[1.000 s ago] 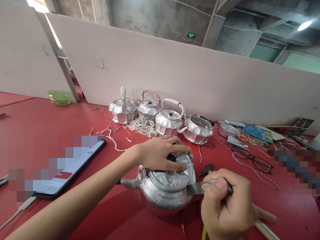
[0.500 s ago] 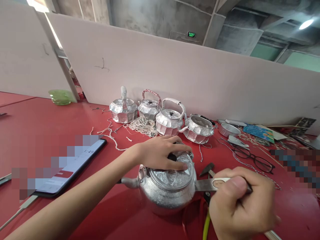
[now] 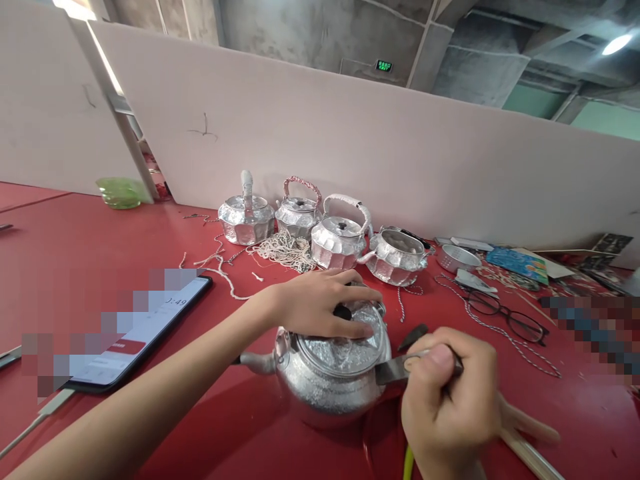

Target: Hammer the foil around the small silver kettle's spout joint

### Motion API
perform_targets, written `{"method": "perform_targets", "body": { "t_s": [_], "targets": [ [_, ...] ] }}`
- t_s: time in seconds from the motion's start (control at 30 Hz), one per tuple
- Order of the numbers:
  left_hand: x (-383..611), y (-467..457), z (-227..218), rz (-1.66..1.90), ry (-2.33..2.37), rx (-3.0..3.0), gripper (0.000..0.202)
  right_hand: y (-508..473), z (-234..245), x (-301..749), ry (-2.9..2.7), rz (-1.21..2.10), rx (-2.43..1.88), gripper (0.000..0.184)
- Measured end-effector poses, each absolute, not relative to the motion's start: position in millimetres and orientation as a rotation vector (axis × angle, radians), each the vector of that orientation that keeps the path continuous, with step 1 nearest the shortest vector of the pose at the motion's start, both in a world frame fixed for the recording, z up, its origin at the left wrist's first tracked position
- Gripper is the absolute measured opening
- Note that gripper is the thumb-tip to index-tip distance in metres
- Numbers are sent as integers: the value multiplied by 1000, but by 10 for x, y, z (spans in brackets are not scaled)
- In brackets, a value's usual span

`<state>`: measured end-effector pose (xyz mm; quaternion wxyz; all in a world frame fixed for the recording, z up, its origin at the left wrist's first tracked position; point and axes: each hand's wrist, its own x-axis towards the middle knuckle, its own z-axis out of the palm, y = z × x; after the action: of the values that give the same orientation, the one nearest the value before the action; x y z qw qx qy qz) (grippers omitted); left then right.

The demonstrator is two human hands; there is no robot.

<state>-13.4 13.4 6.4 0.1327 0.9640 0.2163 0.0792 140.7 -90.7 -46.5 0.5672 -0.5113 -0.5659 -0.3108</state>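
Observation:
A silver-coloured metal kettle with a hammered surface stands in front of me, its spout to the left. Flat across its lid lies my left hand, fingers spread around the black knob. My right hand is closed around a flat-bladed metal tool. The blade's end overlaps the kettle's right side just below the lid rim; whether it presses on the metal I cannot tell. The tool's handle is mostly hidden in my fist.
Several faceted kettles stand at the partition, beside tangled cord. A phone lies left. Glasses and a metal bowl are right. A dark hammer-like head and a yellow-green handle show near my right hand.
My right hand has moved left with the flat-bladed tool, whose end now overlaps the kettle's side further. My left hand stays on the lid.

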Motion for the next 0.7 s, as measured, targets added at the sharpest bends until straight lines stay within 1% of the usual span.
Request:
{"method": "perform_targets", "body": {
  "t_s": [0.7],
  "targets": [
    [-131,132,65,220,627,2796,47,-893,-420,1392,-1318,-743,-1240,6]
  ]
}}
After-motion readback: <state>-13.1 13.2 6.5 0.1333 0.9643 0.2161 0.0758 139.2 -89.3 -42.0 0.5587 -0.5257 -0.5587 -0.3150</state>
